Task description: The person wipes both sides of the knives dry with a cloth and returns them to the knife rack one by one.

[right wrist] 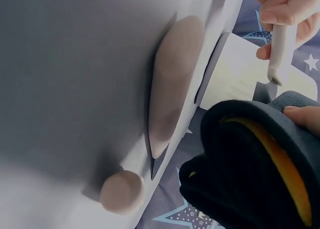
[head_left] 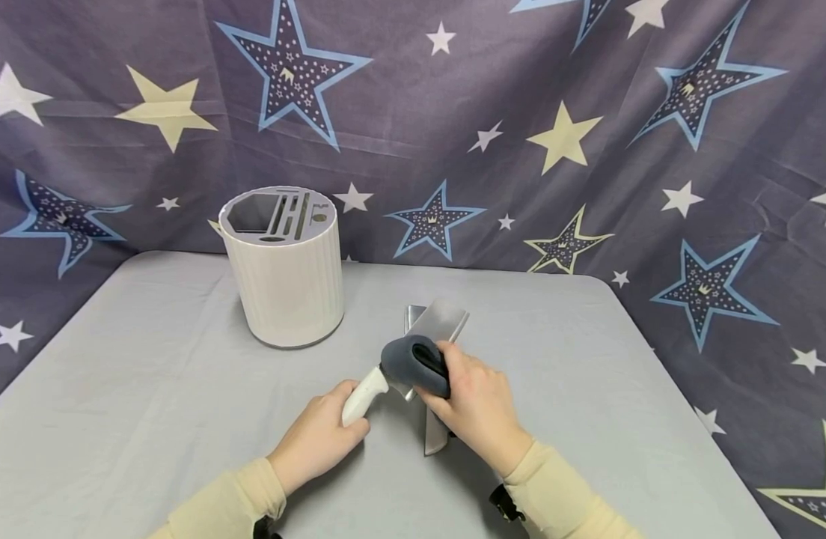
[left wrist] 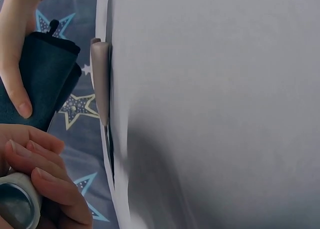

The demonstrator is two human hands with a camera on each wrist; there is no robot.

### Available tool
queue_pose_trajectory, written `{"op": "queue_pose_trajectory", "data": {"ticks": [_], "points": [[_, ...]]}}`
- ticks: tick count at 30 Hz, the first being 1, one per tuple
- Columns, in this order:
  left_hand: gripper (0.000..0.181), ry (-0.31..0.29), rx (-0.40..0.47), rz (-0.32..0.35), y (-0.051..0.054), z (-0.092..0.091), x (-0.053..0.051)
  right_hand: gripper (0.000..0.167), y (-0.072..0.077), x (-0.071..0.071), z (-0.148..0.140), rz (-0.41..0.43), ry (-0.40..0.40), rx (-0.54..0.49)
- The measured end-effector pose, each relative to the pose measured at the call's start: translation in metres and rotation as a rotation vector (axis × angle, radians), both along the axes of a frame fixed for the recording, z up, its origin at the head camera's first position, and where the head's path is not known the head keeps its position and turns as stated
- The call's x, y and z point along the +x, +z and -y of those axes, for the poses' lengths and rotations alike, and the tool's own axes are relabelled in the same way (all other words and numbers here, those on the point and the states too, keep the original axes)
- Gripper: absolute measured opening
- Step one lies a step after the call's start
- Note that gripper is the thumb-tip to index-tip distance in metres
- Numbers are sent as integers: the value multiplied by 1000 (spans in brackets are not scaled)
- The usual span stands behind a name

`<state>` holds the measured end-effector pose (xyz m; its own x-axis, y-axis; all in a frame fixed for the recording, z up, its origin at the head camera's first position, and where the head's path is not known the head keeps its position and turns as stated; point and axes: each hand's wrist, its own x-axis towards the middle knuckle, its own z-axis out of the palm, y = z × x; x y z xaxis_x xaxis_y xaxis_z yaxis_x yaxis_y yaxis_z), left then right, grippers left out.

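Note:
My left hand (head_left: 324, 434) grips the white handle (head_left: 364, 397) of a kitchen knife; its broad blade (head_left: 441, 320) points away to the upper right. A folded dark blue-grey cloth (head_left: 409, 361) lies over the blade close to the handle. My right hand (head_left: 476, 397) holds that cloth, thumb on one side and fingers on the other. Part of the blade is hidden by the cloth. Below, another knife blade (head_left: 436, 436) shows on the table. In the right wrist view, a pale knife handle (right wrist: 175, 84) and the end of a second handle (right wrist: 122, 191) lie there.
A white ribbed knife block (head_left: 288, 292) with slots and a larger opening in its grey top stands at the back left. The table (head_left: 150, 404) has a light grey cover. Behind it hangs a dark curtain (head_left: 399, 97) printed with stars.

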<state>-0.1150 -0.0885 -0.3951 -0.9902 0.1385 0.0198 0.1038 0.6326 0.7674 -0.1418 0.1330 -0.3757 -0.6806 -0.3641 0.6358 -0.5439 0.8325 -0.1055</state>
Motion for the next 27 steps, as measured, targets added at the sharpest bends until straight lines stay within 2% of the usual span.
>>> {"op": "queue_pose_trajectory", "data": {"ticks": [9, 27], "points": [[42, -6, 22, -6, -3, 0, 1, 62, -4, 2, 3, -58, -10, 74], [42, -20, 13, -24, -4, 0, 1, 61, -5, 0, 2, -84, -5, 69]]}}
